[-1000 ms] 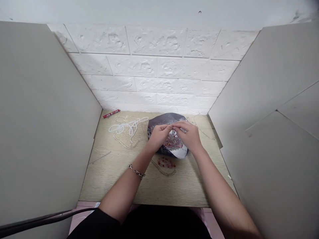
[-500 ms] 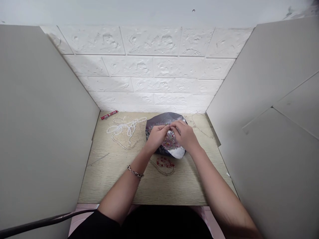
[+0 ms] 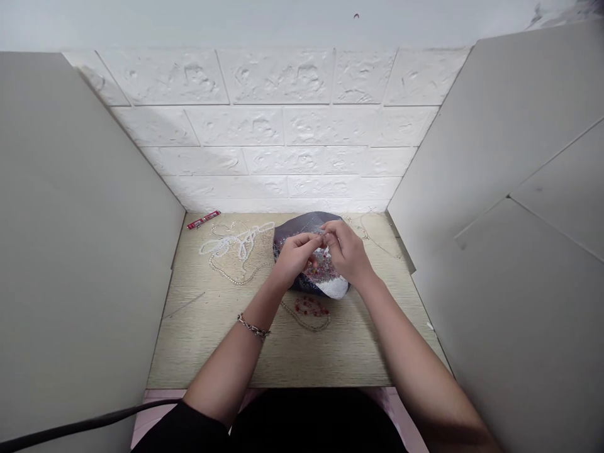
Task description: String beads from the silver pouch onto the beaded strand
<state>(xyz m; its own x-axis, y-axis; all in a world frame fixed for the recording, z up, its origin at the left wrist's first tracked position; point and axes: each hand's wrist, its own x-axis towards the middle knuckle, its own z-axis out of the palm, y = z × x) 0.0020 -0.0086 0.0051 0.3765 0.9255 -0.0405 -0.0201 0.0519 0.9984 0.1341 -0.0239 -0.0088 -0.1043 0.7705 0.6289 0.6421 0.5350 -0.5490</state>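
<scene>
The tabletop [image 3: 226,352] is pale wood grain. The bowl [image 3: 292,228] is dark purple, holding red, pink and white beads [image 3: 321,269]. White and pearl-coloured strands [image 3: 233,245] lie beside a small red stick [image 3: 203,219]. The bracelet [image 3: 253,328] is silver. The wall [image 3: 264,126] is white embossed brick; the side panels [image 3: 70,239] are plain grey.

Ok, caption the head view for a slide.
Left hand and right hand meet, fingertips pinched, over a dark bowl of beads on a wooden table.

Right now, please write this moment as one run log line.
left hand: pinching something small over bead bowl | right hand: same, fingertips meeting | white bead strands: left of bowl | table: wood
</scene>
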